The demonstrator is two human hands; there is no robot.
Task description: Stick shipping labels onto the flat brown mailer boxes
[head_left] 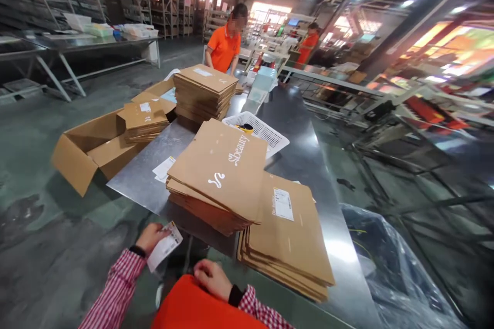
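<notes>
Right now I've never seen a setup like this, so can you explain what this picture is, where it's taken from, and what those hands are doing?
This is one view from a camera worn on a person's head, looking forward and down. There is no machine here, only the wearer's bare hands. The left hand holds a printed white slip. The right hand lies on an orange cloth, though I can't tell what that cloth is. In front of them is a steel table. On it are stacks of flat cardboard mailers, one printed "Beauty" and one with a white label, plus a white plastic basket. An open cardboard box sits to the left, and a co-worker in an orange shirt stands beyond the table.
</notes>
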